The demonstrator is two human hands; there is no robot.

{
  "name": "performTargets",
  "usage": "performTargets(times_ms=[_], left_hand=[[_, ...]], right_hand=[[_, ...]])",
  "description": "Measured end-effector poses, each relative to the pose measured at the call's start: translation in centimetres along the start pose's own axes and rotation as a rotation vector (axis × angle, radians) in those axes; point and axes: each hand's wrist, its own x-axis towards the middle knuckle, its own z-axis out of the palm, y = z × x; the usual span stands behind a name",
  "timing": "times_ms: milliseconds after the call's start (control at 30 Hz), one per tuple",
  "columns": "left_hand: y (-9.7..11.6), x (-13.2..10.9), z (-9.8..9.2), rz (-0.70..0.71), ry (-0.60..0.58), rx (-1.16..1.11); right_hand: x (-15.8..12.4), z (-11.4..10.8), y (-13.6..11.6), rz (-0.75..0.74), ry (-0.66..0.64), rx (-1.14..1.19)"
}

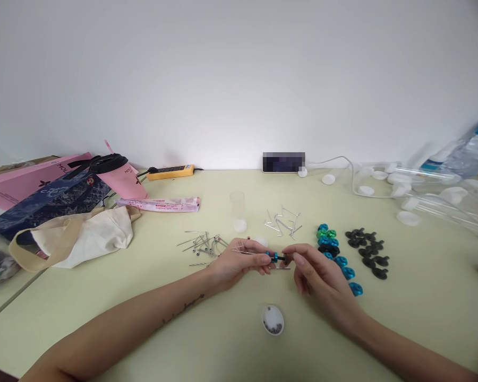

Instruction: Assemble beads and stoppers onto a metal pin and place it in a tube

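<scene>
Near the table's middle, my left hand [239, 263] pinches a small blue metal part [275, 257]. A thin metal rod [242, 252] sticks out across its fingers. My right hand [322, 273] has its fingertips closed on a black round-headed part [286, 260], whose stem meets the blue one; how far they fit together is too small to tell. Below the hands is a small white dish [273, 320] with tiny dark metal pieces. Several metal rods with ringed ends [203, 245] lie beside my left hand. Past my right hand are blue and green knobs [329, 241] and black stemmed discs [369, 248].
Silver T-shaped pins [284, 222] and a clear tube [237, 204] lie beyond the hands. Clear tubes with white caps [408, 218] crowd the right. A phone [284, 163], yellow power strip [171, 172], pink cup [123, 180] and cloth bag [99, 236] sit farther out.
</scene>
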Motion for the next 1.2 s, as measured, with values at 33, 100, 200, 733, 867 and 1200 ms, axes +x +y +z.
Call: performTargets(times_ms=[33,100,200,733,867,1200], left_hand=[[0.01,-0.01,0.01,0.000,0.000,-0.001],[0.03,-0.03,0.03,0.003,0.001,0.000],[0.07,-0.03,0.06,0.005,0.003,0.003],[0.03,-0.01,0.04,-0.007,0.017,0.020],[0.06,-0.02,0.09,-0.014,0.025,0.032],[0.06,-0.04,0.07,-0.007,0.017,0.022]], right_hand=[[0.02,0.00,0.01,0.002,0.000,0.002],[0.05,0.01,0.03,0.007,0.002,0.008],[0.07,0.03,0.01,0.009,0.005,0.007],[-0.10,0.00,0.06,0.006,0.013,-0.023],[-0.14,0.01,-0.09,-0.003,0.014,-0.027],[-0.09,0.01,-0.05,-0.011,0.024,-0.023]])
